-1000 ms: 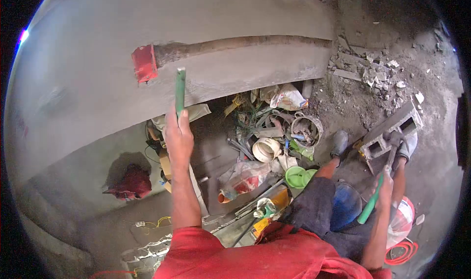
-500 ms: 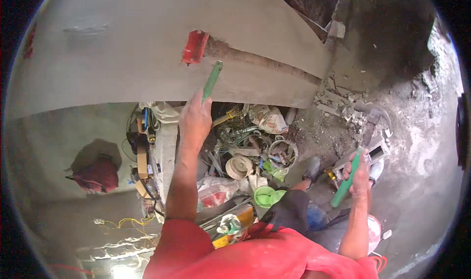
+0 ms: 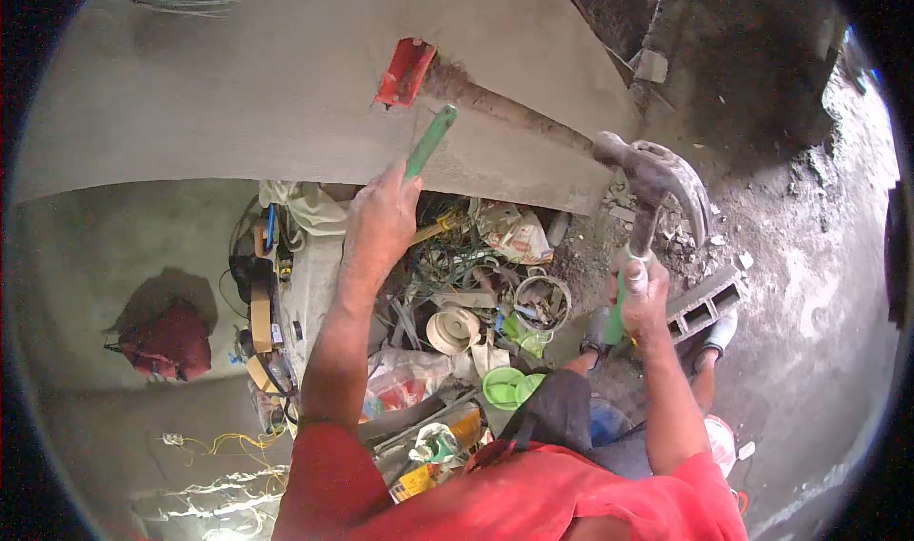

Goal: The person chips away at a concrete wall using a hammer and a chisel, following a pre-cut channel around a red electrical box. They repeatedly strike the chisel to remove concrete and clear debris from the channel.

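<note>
While the left hand (image 3: 381, 222) has its grip wrapped tight around a green chisel (image 3: 430, 141), the chisel's tip points at the plastered wall (image 3: 238, 94), just below the red electrical box (image 3: 405, 72) and beside a cut groove (image 3: 514, 113). The right hand (image 3: 645, 294) has its grip closed on a claw hammer (image 3: 657, 175), whose head is raised near the groove.

I see a smooth grey plastered wall (image 3: 238, 113) filling the upper left of the frame. A rough brown channel (image 3: 514, 113) cuts across it from a red box set in the plaster (image 3: 405, 72) toward the upper right. Below, at centre, a heap of pipes, wires, bags and plastic tubs (image 3: 476, 284) covers the ground. A dusty grey concrete floor (image 3: 819, 294) spreads at the right, with a hollow grey concrete block (image 3: 705, 298) on it. A red cloth bundle (image 3: 167, 341) sits at lower left, and bright light glares along the bottom left edge.
</note>
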`<act>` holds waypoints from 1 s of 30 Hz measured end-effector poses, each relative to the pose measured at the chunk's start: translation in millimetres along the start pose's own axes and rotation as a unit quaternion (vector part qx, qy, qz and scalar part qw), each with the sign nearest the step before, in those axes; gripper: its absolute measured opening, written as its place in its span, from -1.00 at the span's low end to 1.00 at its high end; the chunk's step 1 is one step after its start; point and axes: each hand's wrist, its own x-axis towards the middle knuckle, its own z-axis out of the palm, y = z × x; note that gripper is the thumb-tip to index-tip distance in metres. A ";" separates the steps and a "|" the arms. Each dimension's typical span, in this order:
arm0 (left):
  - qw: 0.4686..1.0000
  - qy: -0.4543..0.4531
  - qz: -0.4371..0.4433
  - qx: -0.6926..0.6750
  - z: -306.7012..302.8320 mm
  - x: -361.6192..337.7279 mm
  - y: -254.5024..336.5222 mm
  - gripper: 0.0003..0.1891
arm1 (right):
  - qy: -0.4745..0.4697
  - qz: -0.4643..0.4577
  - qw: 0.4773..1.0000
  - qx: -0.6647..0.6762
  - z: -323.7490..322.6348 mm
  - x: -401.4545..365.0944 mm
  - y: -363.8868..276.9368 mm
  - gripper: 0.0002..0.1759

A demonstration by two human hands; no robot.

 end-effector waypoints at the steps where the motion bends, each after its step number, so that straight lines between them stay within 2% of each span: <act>1: 1.000 0.000 0.000 -0.001 2.5 -0.2 -5.0 -0.68 | -0.014 -0.025 1.000 0.003 10.1 1.7 -7.8 -0.26; 3: 0.995 0.024 0.087 0.031 9.0 -0.1 -15.1 -0.72 | -0.037 -0.042 0.998 0.027 25.8 3.2 -19.6 -0.28; 4: 0.995 0.023 0.087 0.030 3.9 1.1 -6.8 -0.72 | -0.036 -0.041 0.998 0.025 31.8 3.7 -18.4 -0.28; 6: 1.000 -0.004 -0.013 0.003 -6.1 4.3 14.8 -0.74 | -0.044 -0.090 0.995 0.024 44.4 5.9 -12.1 -0.26; 7: 1.000 -0.005 -0.013 0.002 -7.4 6.0 19.1 -0.74 | -0.031 -0.099 0.993 0.060 57.9 7.3 -3.2 -0.27; 9: 0.999 -0.029 -0.031 0.009 -9.4 7.2 23.5 -0.75 | -0.021 -0.065 0.991 0.112 94.1 19.5 28.6 -0.49; 12: 0.997 -0.036 -0.044 0.049 -2.0 9.8 22.4 -0.77 | -0.076 -0.018 0.991 -0.110 139.3 65.7 -4.5 -0.45; 13: 0.997 -0.038 -0.042 0.050 -4.9 7.8 25.8 -0.77 | -0.066 -0.013 0.993 -0.092 140.0 66.5 -4.8 -0.44; 15: 0.995 -0.035 -0.092 -0.027 -12.9 15.4 31.5 -0.74 | -0.051 -0.018 0.996 -0.075 138.8 73.7 -5.7 -0.42; 18: 0.996 -0.049 -0.063 -0.036 -5.9 16.2 11.5 -0.63 | -0.030 -0.102 0.993 0.053 124.7 48.7 -0.8 -0.36; 20: 0.994 -0.030 -0.064 -0.089 8.5 9.7 -3.7 -0.61 | -0.029 -0.123 0.991 0.040 110.9 35.5 -24.3 -0.30; 21: 0.988 -0.007 -0.061 -0.139 11.8 8.5 -8.0 -0.60 | -0.037 -0.120 0.992 0.035 105.0 33.9 -33.2 -0.23; 24: 0.995 -0.006 -0.032 -0.095 13.5 7.7 -16.2 -0.58 | -0.024 -0.096 0.994 0.038 94.8 34.9 -38.0 -0.22; 25: 0.995 -0.007 -0.029 -0.099 11.9 5.8 -14.5 -0.58 | -0.049 -0.074 0.995 0.050 87.0 34.0 -37.5 -0.24; 30: 0.997 -0.050 -0.016 -0.058 0.2 -4.8 -13.7 -0.58 | -0.044 -0.049 0.994 0.090 72.8 25.4 -10.9 -0.32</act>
